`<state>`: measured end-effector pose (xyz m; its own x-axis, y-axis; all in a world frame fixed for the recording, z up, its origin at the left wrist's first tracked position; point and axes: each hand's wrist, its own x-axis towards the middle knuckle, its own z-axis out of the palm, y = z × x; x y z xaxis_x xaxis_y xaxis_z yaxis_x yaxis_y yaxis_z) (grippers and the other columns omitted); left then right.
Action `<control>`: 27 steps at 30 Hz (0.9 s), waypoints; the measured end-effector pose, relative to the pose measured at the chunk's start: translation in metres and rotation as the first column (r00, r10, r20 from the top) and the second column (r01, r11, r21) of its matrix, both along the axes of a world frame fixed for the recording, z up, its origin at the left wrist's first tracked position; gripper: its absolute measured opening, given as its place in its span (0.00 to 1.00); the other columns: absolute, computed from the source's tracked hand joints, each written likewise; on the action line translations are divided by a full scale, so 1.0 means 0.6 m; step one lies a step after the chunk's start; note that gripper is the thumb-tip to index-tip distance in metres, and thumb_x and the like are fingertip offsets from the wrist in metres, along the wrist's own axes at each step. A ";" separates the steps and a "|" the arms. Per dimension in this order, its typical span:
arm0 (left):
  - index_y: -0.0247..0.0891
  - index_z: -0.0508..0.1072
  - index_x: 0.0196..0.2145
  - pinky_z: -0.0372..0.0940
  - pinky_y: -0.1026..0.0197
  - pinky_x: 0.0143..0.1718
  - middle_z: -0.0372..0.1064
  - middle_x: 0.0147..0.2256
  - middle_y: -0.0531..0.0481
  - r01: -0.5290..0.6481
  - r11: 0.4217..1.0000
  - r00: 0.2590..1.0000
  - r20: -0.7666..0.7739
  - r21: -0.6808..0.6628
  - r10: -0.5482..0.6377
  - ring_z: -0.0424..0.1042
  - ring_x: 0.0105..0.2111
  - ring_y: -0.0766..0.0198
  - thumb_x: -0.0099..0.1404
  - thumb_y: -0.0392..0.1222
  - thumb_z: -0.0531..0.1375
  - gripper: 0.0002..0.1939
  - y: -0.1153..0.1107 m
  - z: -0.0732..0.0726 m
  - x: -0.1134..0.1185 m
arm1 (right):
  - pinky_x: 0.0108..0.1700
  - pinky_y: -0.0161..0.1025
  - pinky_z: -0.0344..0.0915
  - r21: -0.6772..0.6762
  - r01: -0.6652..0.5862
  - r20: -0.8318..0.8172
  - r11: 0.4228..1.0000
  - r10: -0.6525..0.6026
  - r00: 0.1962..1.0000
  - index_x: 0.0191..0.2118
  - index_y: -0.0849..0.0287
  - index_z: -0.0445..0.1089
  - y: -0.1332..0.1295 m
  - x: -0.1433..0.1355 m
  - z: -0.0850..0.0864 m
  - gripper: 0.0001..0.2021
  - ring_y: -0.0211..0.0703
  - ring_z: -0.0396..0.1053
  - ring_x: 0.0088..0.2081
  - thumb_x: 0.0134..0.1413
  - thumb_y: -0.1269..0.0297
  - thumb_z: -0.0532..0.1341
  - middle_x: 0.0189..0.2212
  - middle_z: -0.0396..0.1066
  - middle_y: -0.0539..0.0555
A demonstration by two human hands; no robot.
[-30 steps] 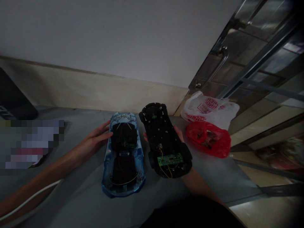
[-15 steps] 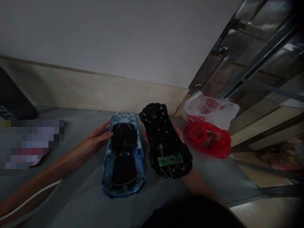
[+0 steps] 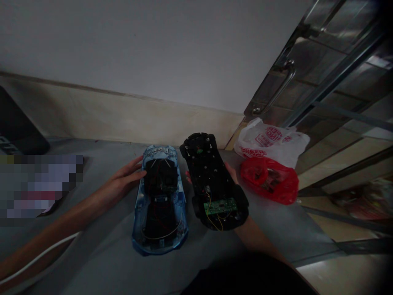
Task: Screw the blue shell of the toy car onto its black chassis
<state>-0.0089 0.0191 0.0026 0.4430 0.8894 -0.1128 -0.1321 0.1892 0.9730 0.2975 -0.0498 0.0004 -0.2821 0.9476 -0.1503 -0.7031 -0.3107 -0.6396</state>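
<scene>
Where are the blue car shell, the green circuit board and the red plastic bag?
Blue car shell (image 3: 141, 217), head view: on its left-hand wall.
Green circuit board (image 3: 220, 206), head view: middle of its face.
Red plastic bag (image 3: 283, 182), head view: on its right-hand part.

1. One head camera, on the person I'm watching, above the gray table (image 3: 107, 254).
2. Faces forward and down; wall (image 3: 138, 49) across top, metal door (image 3: 310, 61) at right.
3. Not square on: wall's lower edge slopes down rightward.
4. Near range; blue car shell (image 3: 140, 217), black chassis (image 3: 211, 176) around lower middle.
</scene>
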 end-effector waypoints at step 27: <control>0.53 0.66 0.68 0.59 0.47 0.69 0.62 0.70 0.51 0.034 0.997 0.999 -0.017 0.066 -0.033 0.59 0.70 0.44 0.69 0.47 0.65 0.31 0.006 -0.010 -0.005 | 0.58 0.45 0.71 0.043 -0.031 -0.021 0.999 0.032 0.999 0.55 0.61 0.78 0.004 0.001 -0.002 0.36 0.51 0.79 0.53 0.63 0.35 0.50 0.53 0.79 0.65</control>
<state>-0.0120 0.0224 -0.0036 0.4714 0.8798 -0.0610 -0.1112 0.1279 0.9855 0.2979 -0.0476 -0.0007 -0.3144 0.9436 -0.1036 -0.7071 -0.3056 -0.6376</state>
